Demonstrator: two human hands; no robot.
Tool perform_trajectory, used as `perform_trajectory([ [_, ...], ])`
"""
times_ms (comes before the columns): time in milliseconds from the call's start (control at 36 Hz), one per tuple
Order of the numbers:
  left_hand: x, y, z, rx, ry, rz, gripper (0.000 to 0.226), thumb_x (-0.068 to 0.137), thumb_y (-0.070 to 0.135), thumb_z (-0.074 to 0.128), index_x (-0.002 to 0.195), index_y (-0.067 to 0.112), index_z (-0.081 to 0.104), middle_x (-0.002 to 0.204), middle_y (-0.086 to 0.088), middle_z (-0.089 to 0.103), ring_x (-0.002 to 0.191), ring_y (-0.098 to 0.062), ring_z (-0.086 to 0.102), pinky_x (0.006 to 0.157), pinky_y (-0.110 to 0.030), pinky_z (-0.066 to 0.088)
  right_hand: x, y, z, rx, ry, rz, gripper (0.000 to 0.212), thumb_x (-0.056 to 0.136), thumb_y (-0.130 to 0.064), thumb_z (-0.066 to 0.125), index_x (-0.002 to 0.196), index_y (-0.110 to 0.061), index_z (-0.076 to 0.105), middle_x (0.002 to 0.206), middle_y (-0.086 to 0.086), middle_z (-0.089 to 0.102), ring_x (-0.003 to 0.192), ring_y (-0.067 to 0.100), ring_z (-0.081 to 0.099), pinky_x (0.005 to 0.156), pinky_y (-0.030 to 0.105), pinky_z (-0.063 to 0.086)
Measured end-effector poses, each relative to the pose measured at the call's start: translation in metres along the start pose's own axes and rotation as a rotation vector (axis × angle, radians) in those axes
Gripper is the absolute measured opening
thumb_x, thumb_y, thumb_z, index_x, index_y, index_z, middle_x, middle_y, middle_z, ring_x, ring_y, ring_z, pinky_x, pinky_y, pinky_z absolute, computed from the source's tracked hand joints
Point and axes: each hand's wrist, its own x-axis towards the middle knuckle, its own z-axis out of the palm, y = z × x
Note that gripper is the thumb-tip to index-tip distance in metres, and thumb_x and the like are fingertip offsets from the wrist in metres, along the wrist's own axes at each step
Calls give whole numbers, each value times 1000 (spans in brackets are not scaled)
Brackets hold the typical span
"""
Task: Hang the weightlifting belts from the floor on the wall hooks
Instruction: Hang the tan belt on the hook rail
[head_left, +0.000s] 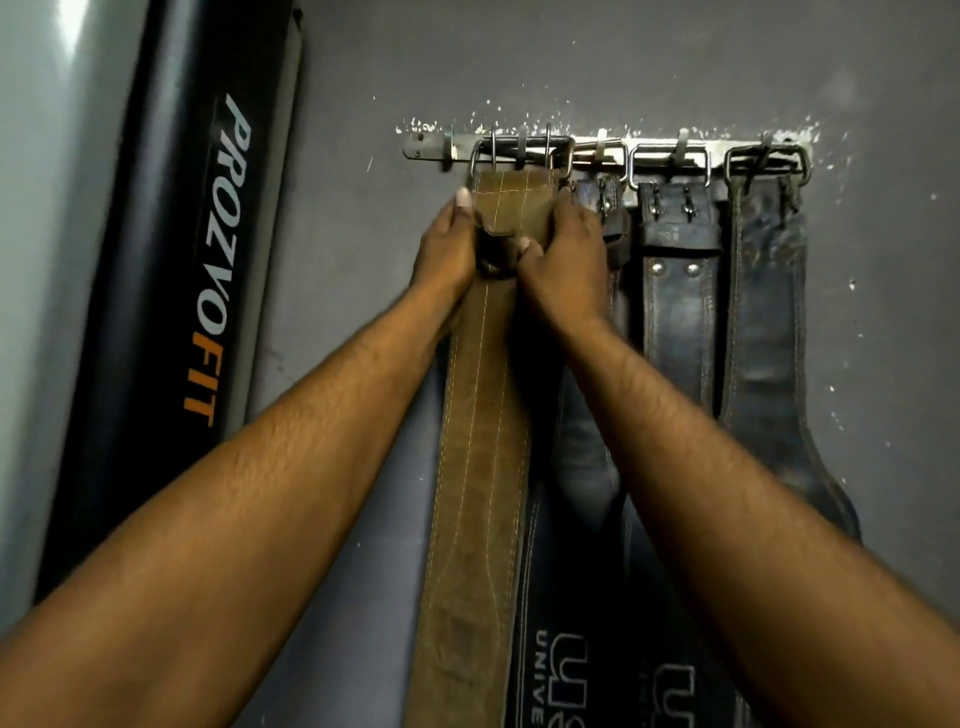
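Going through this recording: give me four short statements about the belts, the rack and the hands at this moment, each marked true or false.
1. The left hand and the right hand both hold the tan belt near its top. True.
2. The tan belt is the rightmost one on the hook rack. False: the dark belts hang to its right.
3. The dark belts lie on the floor. False: they hang from the rack by their buckles.
4. A black panel lettered PROZVOFIT stands left of the rack. True.
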Motion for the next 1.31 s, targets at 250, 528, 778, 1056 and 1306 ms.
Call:
perform_trajectory([
  [250, -78, -64, -25, -106, -119, -113, 78, 94, 15, 66, 156, 29, 21, 153, -7, 46, 128, -23, 57, 101, -45, 54, -85, 34, 11, 60, 112, 51, 81, 84, -3, 72, 150, -26, 32, 144, 7, 35, 103, 11, 57, 79, 14, 50],
  [528, -169, -109, -47, -24, -124, -302, 56, 96, 18, 63, 146, 22, 41, 135, -6, 62, 117, -21, 66, 98, -46, 55, -181, 53, 7, 87, -53, 231, 33, 89, -13, 72, 119, -22, 62, 86, -18, 62, 77, -10, 58, 69, 3, 42],
  [778, -240, -113, -63, 322, -94, -448, 46, 95, 25, 64, 138, 19, 49, 133, -7, 63, 118, -24, 62, 103, -43, 51, -238, 45, -14, -94, -260, 361, 25, 90, -14, 70, 114, -20, 67, 106, -9, 70, 95, 5, 63, 91, 24, 51],
  [1056, -351, -92, -88, 415, 5, -572, 39, 96, 25, 64, 132, 16, 55, 141, -8, 42, 113, -18, 53, 90, -18, 37, -336, 19, -56, -82, -342, 592, 12, 95, -16, 62, 103, -24, 68, 92, -13, 64, 87, 5, 64, 88, 31, 58],
  [1306, -499, -79, -117, 155, -67, -917, 12, 97, 14, 59, 99, 21, 68, 103, -3, 69, 101, -21, 67, 86, -34, 59, -458, -20, -108, 68, -427, 897, 4, 91, -20, 70, 91, -24, 71, 85, -4, 73, 82, 13, 72, 74, 28, 61],
])
